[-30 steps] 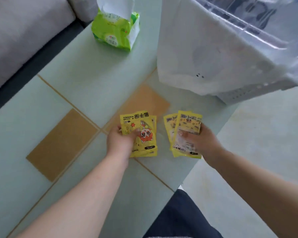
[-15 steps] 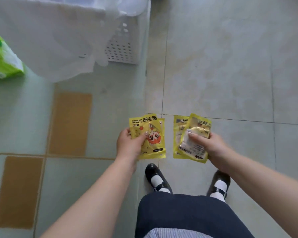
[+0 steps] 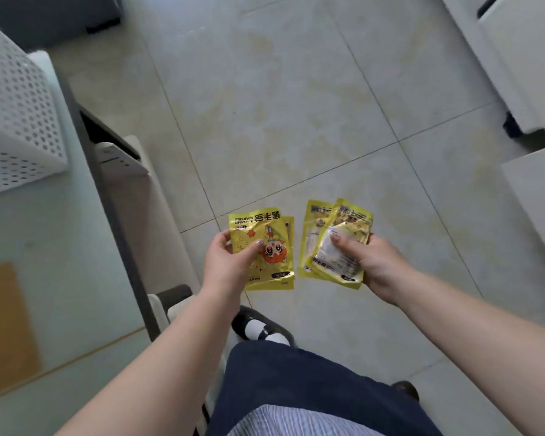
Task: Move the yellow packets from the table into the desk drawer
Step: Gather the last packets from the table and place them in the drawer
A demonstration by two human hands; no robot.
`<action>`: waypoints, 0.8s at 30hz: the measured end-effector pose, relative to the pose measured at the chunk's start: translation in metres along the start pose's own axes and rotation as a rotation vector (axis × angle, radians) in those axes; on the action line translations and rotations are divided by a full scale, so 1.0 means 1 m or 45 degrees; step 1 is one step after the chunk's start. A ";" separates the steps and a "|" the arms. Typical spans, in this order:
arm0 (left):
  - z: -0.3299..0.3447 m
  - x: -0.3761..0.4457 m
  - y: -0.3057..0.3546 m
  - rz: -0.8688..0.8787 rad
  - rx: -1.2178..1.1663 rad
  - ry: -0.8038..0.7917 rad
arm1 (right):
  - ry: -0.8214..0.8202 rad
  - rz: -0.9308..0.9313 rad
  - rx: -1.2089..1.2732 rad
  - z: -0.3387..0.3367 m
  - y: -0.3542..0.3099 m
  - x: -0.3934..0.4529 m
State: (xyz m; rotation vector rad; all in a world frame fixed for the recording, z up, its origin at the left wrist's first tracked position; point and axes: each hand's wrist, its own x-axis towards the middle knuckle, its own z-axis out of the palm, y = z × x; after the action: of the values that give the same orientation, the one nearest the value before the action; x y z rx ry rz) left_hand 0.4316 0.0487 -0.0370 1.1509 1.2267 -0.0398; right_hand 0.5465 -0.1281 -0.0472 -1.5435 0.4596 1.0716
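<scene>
Now off the tabletop point(image 3: 44, 247) and out over the floor point(image 3: 296, 105), well past its right edge, with both bundles of packets in the air. Left hand point(image 3: 227, 265) clamped on one pair of packets point(image 3: 266, 247): thumb across the printed face, fingers behind, taken at the lower left corner. Right hand point(image 3: 372, 262) pinching a second fan of packets point(image 3: 331, 243), thumb on top, fingers curled under, at least two or three sheets overlapping. Bright yellow, glossy foil; red-orange cartoon figure and "HAND WARMER" lettering on the left pair; a pale, whitish panel on the top one at right. Probably light, thin and a little crinkly, soft filling inside, slick film outside, so likely to slide apart when stacked. Best taken flat, thumb pressing the whole stack against the fingers near one edge, as both grips do. Nothing fragile, by the look of it. Drawer not plainly visible; white furniture point(image 3: 516, 58) top right, perforated white bin point(image 3: 19, 105) on the tabletop's far edge at left.
</scene>
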 end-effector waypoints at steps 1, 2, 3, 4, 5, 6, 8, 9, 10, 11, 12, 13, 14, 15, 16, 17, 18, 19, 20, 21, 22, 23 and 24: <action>0.004 -0.002 -0.001 -0.004 0.008 -0.003 | 0.013 0.007 0.013 -0.005 0.002 0.000; 0.024 -0.010 -0.006 0.003 0.039 -0.032 | 0.040 0.005 0.049 -0.025 0.003 -0.005; 0.043 -0.019 -0.011 0.007 0.060 -0.057 | 0.057 0.002 0.070 -0.045 0.005 -0.010; 0.057 -0.026 -0.017 0.003 0.079 -0.081 | 0.064 0.002 0.083 -0.061 0.009 -0.014; 0.077 -0.036 -0.023 0.000 0.102 -0.107 | 0.077 0.003 0.091 -0.083 0.014 -0.020; 0.094 -0.045 -0.029 0.000 0.117 -0.133 | 0.091 0.003 0.106 -0.103 0.019 -0.025; 0.126 -0.062 -0.042 0.006 0.141 -0.150 | 0.124 0.007 0.128 -0.145 0.031 -0.036; 0.145 -0.072 -0.049 0.006 0.160 -0.156 | 0.141 0.005 0.147 -0.169 0.037 -0.042; 0.166 -0.084 -0.057 0.011 0.188 -0.163 | 0.163 0.004 0.164 -0.198 0.046 -0.051; 0.182 -0.093 -0.064 0.012 0.207 -0.170 | 0.182 0.005 0.176 -0.220 0.053 -0.057; 0.201 -0.103 -0.071 0.021 0.224 -0.190 | 0.205 0.005 0.185 -0.246 0.059 -0.064; 0.216 -0.112 -0.076 0.024 0.246 -0.211 | 0.226 0.002 0.196 -0.267 0.064 -0.070; 0.238 -0.123 -0.084 0.031 0.274 -0.233 | 0.250 -0.006 0.214 -0.296 0.069 -0.078; 0.253 -0.131 -0.089 0.035 0.296 -0.248 | 0.270 -0.021 0.226 -0.316 0.073 -0.084; 0.272 -0.142 -0.096 0.040 0.321 -0.270 | 0.287 -0.030 0.251 -0.341 0.078 -0.091; 0.294 -0.155 -0.104 0.046 0.343 -0.295 | 0.317 -0.042 0.275 -0.367 0.083 -0.101; 0.310 -0.163 -0.109 0.052 0.364 -0.315 | 0.339 -0.049 0.299 -0.385 0.088 -0.108; 0.330 -0.174 -0.116 0.058 0.378 -0.342 | 0.381 -0.049 0.319 -0.408 0.094 -0.116; 0.345 -0.182 -0.120 0.060 0.392 -0.366 | 0.406 -0.047 0.345 -0.425 0.101 -0.122; 0.363 -0.191 -0.126 0.061 0.406 -0.393 | 0.434 -0.045 0.376 -0.444 0.107 -0.130; 0.378 -0.199 -0.131 0.066 0.419 -0.418 | 0.457 -0.039 0.403 -0.459 0.113 -0.136; 0.401 -0.208 -0.138 0.071 0.444 -0.451 | 0.489 -0.037 0.453 -0.481 0.121 -0.145; 0.410 -0.213 -0.140 0.076 0.446 -0.470 | 0.502 -0.032 0.469 -0.491 0.126 -0.148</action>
State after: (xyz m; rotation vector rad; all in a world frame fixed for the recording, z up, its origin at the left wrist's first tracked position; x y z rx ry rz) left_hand 0.5529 -0.4182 -0.0166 1.4087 0.8745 -0.4182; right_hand 0.5586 -0.6553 -0.0268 -1.4202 0.8553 0.6151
